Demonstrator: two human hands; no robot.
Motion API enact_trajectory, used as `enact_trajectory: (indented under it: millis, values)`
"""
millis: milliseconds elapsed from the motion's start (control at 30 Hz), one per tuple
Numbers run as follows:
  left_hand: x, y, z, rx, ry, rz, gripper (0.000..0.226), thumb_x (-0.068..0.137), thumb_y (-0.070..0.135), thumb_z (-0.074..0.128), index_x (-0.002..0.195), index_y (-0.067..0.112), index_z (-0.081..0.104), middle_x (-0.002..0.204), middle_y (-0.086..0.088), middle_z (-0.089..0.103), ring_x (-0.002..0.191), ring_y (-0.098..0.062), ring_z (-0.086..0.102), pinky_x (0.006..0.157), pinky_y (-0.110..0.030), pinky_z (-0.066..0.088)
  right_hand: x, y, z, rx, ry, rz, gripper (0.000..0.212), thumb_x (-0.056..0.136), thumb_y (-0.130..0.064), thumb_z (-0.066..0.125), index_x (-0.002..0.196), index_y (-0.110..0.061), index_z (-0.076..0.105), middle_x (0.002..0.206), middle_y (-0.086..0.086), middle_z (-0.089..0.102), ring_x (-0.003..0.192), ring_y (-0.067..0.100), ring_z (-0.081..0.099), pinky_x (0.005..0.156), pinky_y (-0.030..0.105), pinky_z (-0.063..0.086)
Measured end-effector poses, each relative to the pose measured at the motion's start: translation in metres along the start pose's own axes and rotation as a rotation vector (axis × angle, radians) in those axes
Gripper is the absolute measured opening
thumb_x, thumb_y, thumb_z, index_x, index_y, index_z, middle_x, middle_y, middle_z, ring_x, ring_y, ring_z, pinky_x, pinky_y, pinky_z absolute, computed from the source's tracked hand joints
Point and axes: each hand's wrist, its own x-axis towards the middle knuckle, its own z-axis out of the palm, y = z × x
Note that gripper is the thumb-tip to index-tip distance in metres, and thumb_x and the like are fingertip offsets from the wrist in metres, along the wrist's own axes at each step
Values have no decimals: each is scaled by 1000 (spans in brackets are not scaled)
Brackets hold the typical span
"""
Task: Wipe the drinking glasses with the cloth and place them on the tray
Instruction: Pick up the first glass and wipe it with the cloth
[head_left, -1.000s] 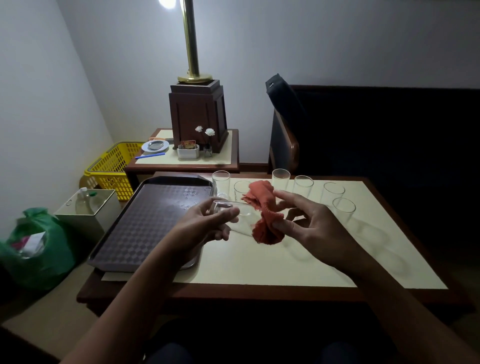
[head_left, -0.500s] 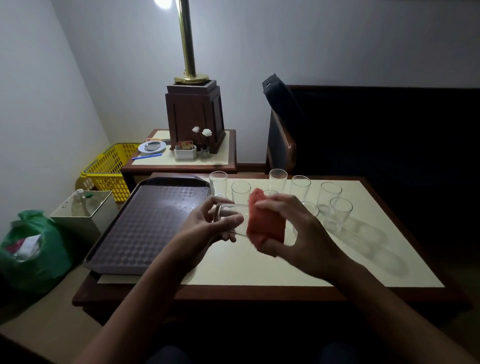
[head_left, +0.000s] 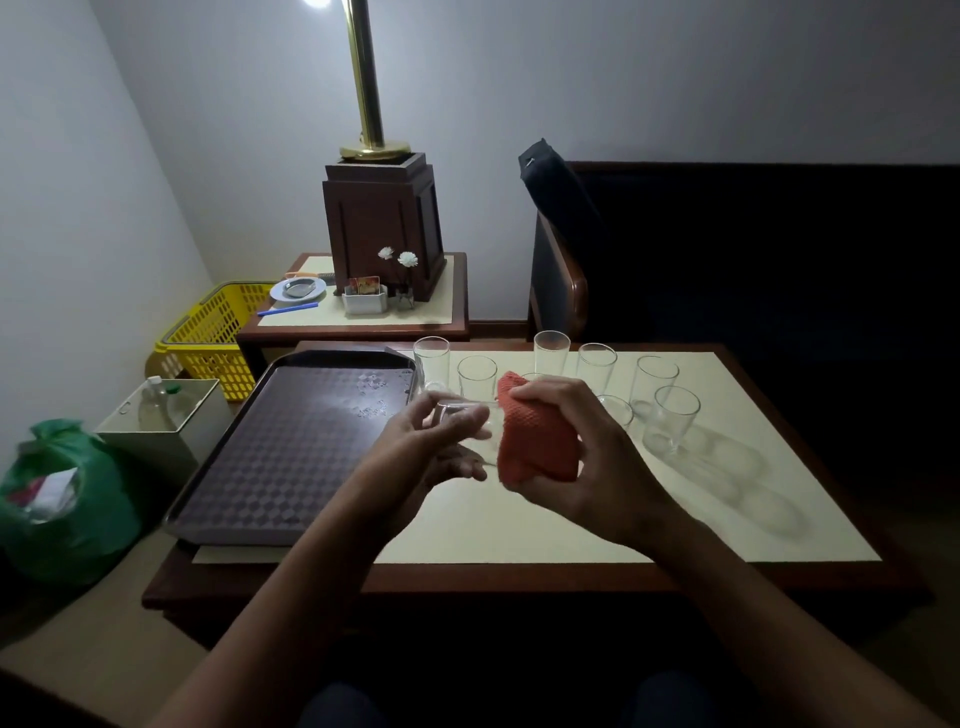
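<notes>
the cloth (head_left: 537, 441) is orange-red with a fine waffle weave. the tray (head_left: 291, 452) is dark purplish brown, patterned in small checks. the glasses (head_left: 597, 366) are clear and colourless. the table (head_left: 571, 525) has a cream top framed in reddish-brown wood. the basket (head_left: 215, 338) is bright yellow with a grid of holes. the bag (head_left: 78, 514) is green.

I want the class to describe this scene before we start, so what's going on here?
A person sits at a low table wiping a drinking glass. The left hand holds the glass on its side while the right hand presses an orange-red cloth over its open end. Several more glasses stand upright on the table beyond the hands. The brown tray on the left holds no glasses yet.
</notes>
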Motion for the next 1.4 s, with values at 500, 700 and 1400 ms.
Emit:
enact_trajectory:
  millis: [500,700,1400]
  values:
    - [-4,2,8,8,-16,7,45,92,17,72,131,4,54,126,-31,60,78,-31,69,78,-38,63,-3,0,4,257,49,204,73,72,-21,90,136,-29,56,137,-2,59,119,20,61,82,30,62]
    - [-8,4,5,93,-61,160,53,84,10,76,133,20,58,133,-13,64,107,-40,70,98,-45,58,0,-9,-4,862,31,543,60,79,-26,77,134,-21,56,130,10,70,121,32,66,93,47,61]
    - [4,-29,37,9,-99,-79,57,104,35,60,151,52,34,135,-12,67,118,-29,71,113,-47,48,12,-2,19,311,129,569,39,90,-70,59,117,-43,66,109,-11,75,106,11,70,97,40,57]
